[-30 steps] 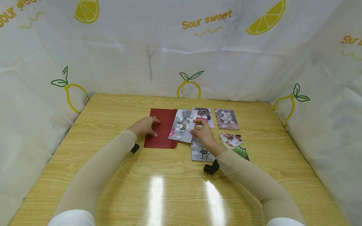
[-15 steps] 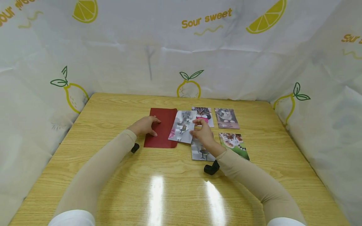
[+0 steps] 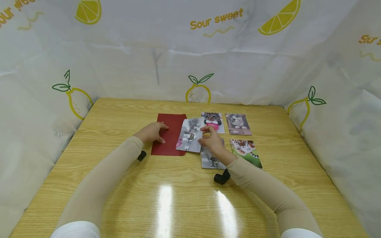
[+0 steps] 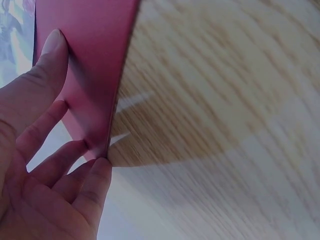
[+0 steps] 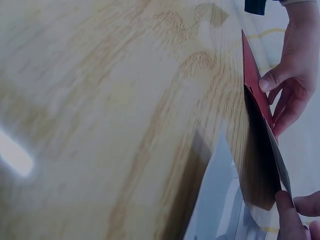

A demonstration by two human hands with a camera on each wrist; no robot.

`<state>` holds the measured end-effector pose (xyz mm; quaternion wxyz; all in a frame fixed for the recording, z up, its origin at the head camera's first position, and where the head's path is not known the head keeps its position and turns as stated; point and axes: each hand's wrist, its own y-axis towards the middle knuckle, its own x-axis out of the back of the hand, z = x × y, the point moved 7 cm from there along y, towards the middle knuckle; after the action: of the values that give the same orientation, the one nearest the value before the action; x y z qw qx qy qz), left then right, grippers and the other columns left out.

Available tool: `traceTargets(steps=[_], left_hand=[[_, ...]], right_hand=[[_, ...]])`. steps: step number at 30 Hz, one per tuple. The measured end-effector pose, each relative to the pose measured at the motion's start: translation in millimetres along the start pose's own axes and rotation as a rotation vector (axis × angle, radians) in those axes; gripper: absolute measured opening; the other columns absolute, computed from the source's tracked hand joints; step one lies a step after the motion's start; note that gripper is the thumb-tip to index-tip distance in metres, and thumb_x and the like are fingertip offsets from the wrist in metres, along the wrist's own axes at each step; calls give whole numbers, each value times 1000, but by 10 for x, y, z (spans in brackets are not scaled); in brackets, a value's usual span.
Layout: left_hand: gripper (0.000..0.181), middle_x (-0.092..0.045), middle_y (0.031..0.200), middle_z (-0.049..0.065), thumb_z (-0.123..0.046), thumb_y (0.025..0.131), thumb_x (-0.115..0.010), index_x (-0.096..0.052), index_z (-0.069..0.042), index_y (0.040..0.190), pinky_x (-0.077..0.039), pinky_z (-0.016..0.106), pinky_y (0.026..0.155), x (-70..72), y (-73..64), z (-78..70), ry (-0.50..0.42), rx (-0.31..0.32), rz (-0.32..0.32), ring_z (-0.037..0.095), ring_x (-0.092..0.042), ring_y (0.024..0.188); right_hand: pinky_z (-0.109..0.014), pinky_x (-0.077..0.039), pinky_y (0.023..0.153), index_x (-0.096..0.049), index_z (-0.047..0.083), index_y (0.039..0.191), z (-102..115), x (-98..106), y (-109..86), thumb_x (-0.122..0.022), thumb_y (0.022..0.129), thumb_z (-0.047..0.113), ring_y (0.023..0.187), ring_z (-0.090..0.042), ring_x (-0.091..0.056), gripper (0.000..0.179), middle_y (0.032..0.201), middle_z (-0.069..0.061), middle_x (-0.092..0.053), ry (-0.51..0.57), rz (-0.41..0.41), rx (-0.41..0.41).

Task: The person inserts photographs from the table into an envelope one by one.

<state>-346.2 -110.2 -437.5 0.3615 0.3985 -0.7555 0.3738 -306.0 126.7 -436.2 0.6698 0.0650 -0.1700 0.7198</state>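
Pinching the card [image 3: 188,140] by its right edge, the right grip [image 3: 213,142] holds it at a tilt, that edge lifted clear of the table [image 3: 128,114]. The card stretches leftward from this grip, and its left part laps over the right margin of the envelope [image 3: 176,124]; whether the two touch there, I cannot tell.

Spread with thumb and fingers apart, the left grip [image 3: 152,133] rests on the envelope's left side. That puts the envelope beneath the left grip and wholly to the left of the right one, with the card between the two but nearer the right.

The next move seems to hinge on that overlap: both long axes run away from the person, the card's far end swung slightly right of the envelope's line, so a small turn at the right grip would bring them parallel.

Around the right grip, the tabby card [image 3: 212,117] lies just beyond, the kitten card [image 3: 238,124] beyond and right, the tiger card [image 3: 244,148] right, and the grey card [image 3: 209,160] partly underneath.
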Motion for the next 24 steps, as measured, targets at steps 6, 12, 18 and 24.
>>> traceTargets(steps=[6,12,18,24], left_hand=[[65,-39,152,16,-15,81,-79,-51,-5,139,-29,45,117,7,-1,-9,6,-3,-4,34,-24,146],[65,-38,152,17,-16,81,-79,-51,-5,139,-28,45,117,10,-2,-19,11,-10,-1,34,-24,146],[65,-34,154,18,-17,82,-79,-51,-5,140,-29,45,117,12,-2,-12,21,-5,2,34,-23,146],[66,-35,154,17,-16,81,-79,-51,-5,140,-29,44,117,12,-1,-10,21,-1,7,33,-23,147]], right_hand=[[-20,-53,65,-52,2,127,-9,-27,8,-66,83,-10,74,-10,-55,47,117,-12,-46,18,24,-22],[-22,-54,68,-53,4,129,13,-41,8,-66,84,-7,70,-10,-53,48,119,-13,-46,12,45,-48],[-29,-58,75,-51,3,131,39,-76,19,-66,85,-7,71,-10,-55,50,122,-14,-46,21,72,-64],[-29,-59,77,-50,1,132,40,-114,38,-66,85,-8,74,-12,-56,50,123,-15,-46,19,86,-77]])
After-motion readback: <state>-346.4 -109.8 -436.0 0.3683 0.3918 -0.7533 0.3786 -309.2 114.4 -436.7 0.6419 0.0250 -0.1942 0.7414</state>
